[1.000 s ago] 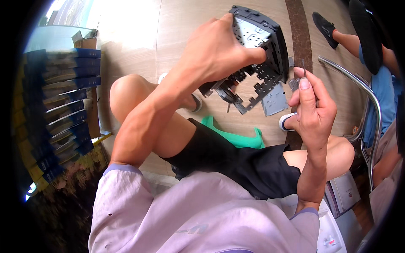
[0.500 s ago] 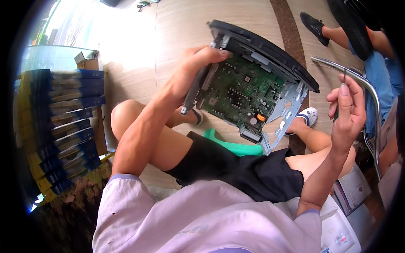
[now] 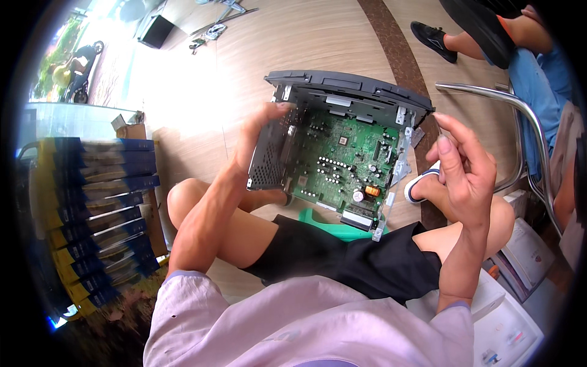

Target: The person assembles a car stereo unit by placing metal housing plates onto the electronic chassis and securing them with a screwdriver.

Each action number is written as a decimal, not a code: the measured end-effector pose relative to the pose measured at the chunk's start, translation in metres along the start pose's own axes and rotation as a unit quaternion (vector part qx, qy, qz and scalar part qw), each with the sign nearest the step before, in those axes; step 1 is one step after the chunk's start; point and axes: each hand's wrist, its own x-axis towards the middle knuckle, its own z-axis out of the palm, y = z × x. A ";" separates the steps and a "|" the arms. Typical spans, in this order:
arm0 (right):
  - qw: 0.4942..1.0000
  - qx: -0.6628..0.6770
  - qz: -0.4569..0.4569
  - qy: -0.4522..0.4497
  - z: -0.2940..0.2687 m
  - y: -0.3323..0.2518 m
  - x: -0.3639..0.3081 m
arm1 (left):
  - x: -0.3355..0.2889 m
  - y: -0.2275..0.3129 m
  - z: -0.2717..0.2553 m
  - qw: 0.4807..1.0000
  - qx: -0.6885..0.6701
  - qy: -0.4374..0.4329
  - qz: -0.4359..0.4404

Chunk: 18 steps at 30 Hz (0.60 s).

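My left hand (image 3: 263, 120) grips the left side of an opened car stereo unit (image 3: 348, 144), thumb over the metal wall near the black front panel (image 3: 351, 81). The unit is held up above my lap, its green circuit board (image 3: 333, 156) facing me inside the metal frame. A row of pale round parts and an orange coil (image 3: 372, 190) show on the board. My right hand (image 3: 468, 165) is closed in a pinch beside the panel's right end. Between its fingertips is a thin dark tool, like a small screwdriver, mostly hidden by the fingers.
Beneath the unit is a green curved plastic piece (image 3: 333, 230), partly behind my shorts. Stacked blue-and-yellow boxes (image 3: 110, 202) stand at left. A bent chrome tube (image 3: 489, 93) and another person's legs (image 3: 529, 92) are at right. A white tray (image 3: 507, 327) lies at lower right.
The unit has turned so its front panel sits more level and the board faces me more. My right hand has moved left, up to the panel's right end. My view has shifted slightly.
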 end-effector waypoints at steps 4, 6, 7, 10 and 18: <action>1.000 0.001 -0.021 0.011 0.003 -0.001 0.002 | -0.001 -0.003 0.003 1.000 0.004 -0.020 0.002; 1.000 0.004 -0.014 0.016 0.005 0.004 0.002 | 0.002 -0.007 0.004 0.998 -0.048 -0.033 -0.014; 1.000 0.005 -0.010 0.017 0.005 0.005 0.002 | 0.000 -0.007 0.008 0.998 -0.043 -0.034 -0.014; 1.000 0.007 0.010 0.021 0.006 0.007 0.003 | -0.005 -0.004 0.020 0.998 -0.060 -0.004 -0.031; 0.995 0.081 0.055 0.031 0.011 0.001 0.004 | -0.006 -0.007 0.018 0.988 -0.115 -0.104 -0.011</action>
